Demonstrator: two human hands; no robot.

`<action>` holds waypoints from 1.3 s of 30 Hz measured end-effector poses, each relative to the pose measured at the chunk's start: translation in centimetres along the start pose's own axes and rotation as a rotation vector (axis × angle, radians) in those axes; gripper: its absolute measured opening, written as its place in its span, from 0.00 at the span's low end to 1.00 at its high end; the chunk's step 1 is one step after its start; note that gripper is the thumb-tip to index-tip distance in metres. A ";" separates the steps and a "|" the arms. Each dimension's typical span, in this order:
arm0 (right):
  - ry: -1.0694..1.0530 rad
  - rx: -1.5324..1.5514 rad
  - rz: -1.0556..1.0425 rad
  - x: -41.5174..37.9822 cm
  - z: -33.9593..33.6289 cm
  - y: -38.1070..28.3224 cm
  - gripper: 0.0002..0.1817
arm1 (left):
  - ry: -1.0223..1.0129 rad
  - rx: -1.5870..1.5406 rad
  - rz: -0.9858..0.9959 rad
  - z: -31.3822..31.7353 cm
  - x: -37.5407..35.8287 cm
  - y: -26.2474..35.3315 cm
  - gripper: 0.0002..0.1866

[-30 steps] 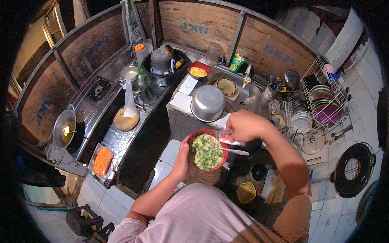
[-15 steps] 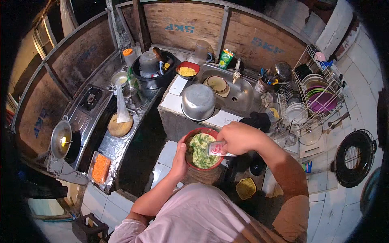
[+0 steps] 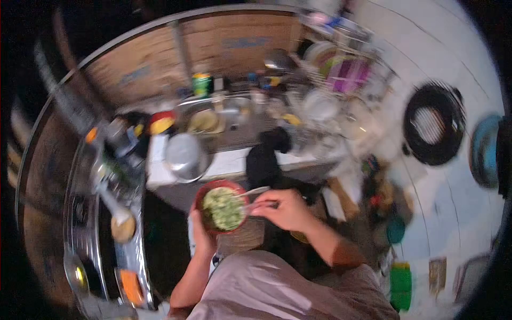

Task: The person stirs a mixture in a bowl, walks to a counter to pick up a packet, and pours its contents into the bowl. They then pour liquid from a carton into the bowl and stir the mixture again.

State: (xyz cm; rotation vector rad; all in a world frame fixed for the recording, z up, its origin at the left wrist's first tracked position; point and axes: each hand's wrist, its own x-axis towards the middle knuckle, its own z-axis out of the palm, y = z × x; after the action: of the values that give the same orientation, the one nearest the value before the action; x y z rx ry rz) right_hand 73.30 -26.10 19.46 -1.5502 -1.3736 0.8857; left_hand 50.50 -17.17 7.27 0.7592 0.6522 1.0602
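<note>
A red bowl (image 3: 239, 186) of pale food with chopped greens (image 3: 223, 209) is held in front of my body. My left hand (image 3: 202, 234) grips the bowl's left side, fingers closed around it. At the bowl's right rim, my right hand (image 3: 285, 209) is closed on a small packet (image 3: 261, 204), blurred by motion; a light utensil (image 3: 255, 192) also shows at that rim. The silver pot (image 3: 185, 157) stands on the counter edge just beyond the bowl.
Behind the pot are a sink (image 3: 234, 114) and a red bowl of yellow food (image 3: 161, 124). A dish rack (image 3: 341, 69) stands back right, a black grill pan (image 3: 434, 122) far right. On the left are a round board (image 3: 123, 228) and a tray of orange food (image 3: 130, 287).
The view has swung right, so the surroundings appear shifted left and blurred. My right hand has drawn back from over the food to the rim. My left hand still holds the bowl.
</note>
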 end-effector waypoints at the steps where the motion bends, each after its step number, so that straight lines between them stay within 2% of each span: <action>1: 0.090 0.084 0.000 -1.3 -0.3 0.8 0.13 | 0.010 -0.058 -0.067 -0.9 0.6 -1.3 0.37; 2: 0.175 0.245 -0.048 -2.6 -1.2 1.2 0.14 | 0.016 -0.042 -0.030 0.1 0.6 -1.8 0.35; 3: 0.265 0.319 -0.029 -3.8 -1.8 3.0 0.13 | 0.001 -0.121 -0.096 -1.4 1.6 -3.3 0.33; 4: 0.383 0.266 0.023 -5.3 -3.0 4.1 0.12 | -0.041 -0.068 -0.057 -1.3 1.6 -3.7 0.32; 5: 0.491 0.218 0.072 -6.7 -4.4 5.3 0.11 | 0.049 -0.017 -0.051 0.3 1.6 -3.6 0.35; 6: 0.619 0.350 0.146 -7.9 -5.5 7.4 0.11 | 0.051 -0.018 -0.063 0.2 1.9 -4.2 0.35; 9: 0.993 0.602 0.295 -11.3 -10.6 17.7 0.10 | 0.057 -0.008 -0.094 2.6 1.8 -4.9 0.35; 10: 1.145 0.636 0.221 -12.1 -12.5 20.0 0.11 | 0.058 0.023 -0.118 3.2 2.0 -5.0 0.35; 11: 1.265 0.599 0.252 -13.2 -14.5 23.6 0.11 | -0.012 0.036 -0.130 3.9 1.7 -4.9 0.35; 12: 1.383 0.370 0.296 -14.1 -16.4 29.9 0.13 | 0.011 0.048 -0.133 4.5 1.6 -5.1 0.35; 13: 1.405 0.374 0.292 -14.4 -18.5 35.1 0.13 | 0.036 0.060 -0.131 5.8 1.6 -5.4 0.35; 14: 1.522 0.308 0.389 -14.4 -20.6 39.6 0.12 | 0.050 0.148 -0.061 7.9 1.0 -5.4 0.36; 15: 1.635 0.243 0.494 -14.4 -22.2 43.2 0.12 | -0.091 0.130 -0.141 6.8 1.4 -5.3 0.36; 17: 1.728 0.320 0.472 -12.7 -24.5 48.8 0.12 | 0.097 0.245 -0.089 9.5 0.9 -6.2 0.36; 18: 1.802 0.392 0.443 -11.1 -25.6 51.1 0.12 | 0.086 0.254 -0.086 10.2 1.1 -6.1 0.36; 20: 1.938 0.544 0.376 -7.4 -27.7 54.3 0.12 | 0.090 0.105 -0.251 10.7 1.3 -6.1 0.42; 21: 2.000 0.624 0.340 -6.1 -28.7 55.0 0.12 | 0.084 0.114 -0.241 10.3 1.4 -6.6 0.42; 22: 1.999 0.642 0.339 -5.3 -29.7 54.5 0.12 | 0.007 0.334 -0.111 9.5 1.3 -7.2 0.42; 23: 1.943 0.468 0.555 -5.2 -30.6 52.5 0.13 | -0.067 0.554 0.021 9.2 1.3 -7.5 0.43; 24: 1.861 0.290 0.758 -5.2 -31.4 50.5 0.15 | 0.110 0.305 -0.208 10.7 1.3 -6.9 0.41; 25: 1.758 0.108 0.948 -5.3 -32.0 49.7 0.16 | 0.114 0.313 -0.196 10.7 1.5 -6.9 0.41; 26: 1.750 0.120 0.948 -5.6 -33.6 55.9 0.16 | 0.117 0.323 -0.213 10.2 1.6 -6.8 0.40; 28: 1.900 0.126 0.655 -5.6 -34.8 67.6 0.17 | 0.137 0.238 -0.224 7.8 1.9 -7.3 0.37; 29: 1.899 0.128 0.662 -5.3 -35.1 67.5 0.17 | 0.139 0.243 -0.226 9.4 1.4 -7.1 0.37; 31: 2.049 0.441 0.400 -4.8 -35.8 64.1 0.22 | -0.083 0.546 0.015 14.9 0.1 -6.1 0.36; 32: 2.058 0.436 0.413 -5.1 -36.3 60.2 0.22 | -0.088 0.552 0.003 15.8 0.4 -5.9 0.36; 34: 1.705 0.266 1.127 -5.0 -35.2 51.5 0.39 | -0.641 0.907 0.580 16.8 1.0 -5.9 0.36; 35: 1.712 0.263 1.134 -5.0 -34.7 52.3 0.39 | -0.648 0.904 0.572 16.1 0.5 -6.2 0.36; 36: 1.784 0.187 1.077 -4.5 -34.3 54.8 0.42 | -0.319 0.674 0.276 15.0 -0.2 -6.7 0.36; 37: 1.852 0.111 1.014 -4.1 -34.2 54.4 0.46 | 0.005 0.431 -0.014 14.6 -0.5 -6.9 0.36; 38: 1.744 0.055 1.169 -4.4 -34.3 53.9 0.47 | 0.000 0.429 -0.013 14.4 -0.4 -7.0 0.36; 39: 1.750 0.055 1.167 -4.6 -34.2 51.7 0.47 | -0.139 0.554 0.069 14.4 -0.2 -6.9 0.36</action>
State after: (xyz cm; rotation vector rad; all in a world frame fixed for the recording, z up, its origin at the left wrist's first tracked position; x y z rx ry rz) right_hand 123.50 -36.82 -15.61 -2.0234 0.8520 -0.1314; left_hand 65.28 -22.63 10.12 1.3303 0.8152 0.8838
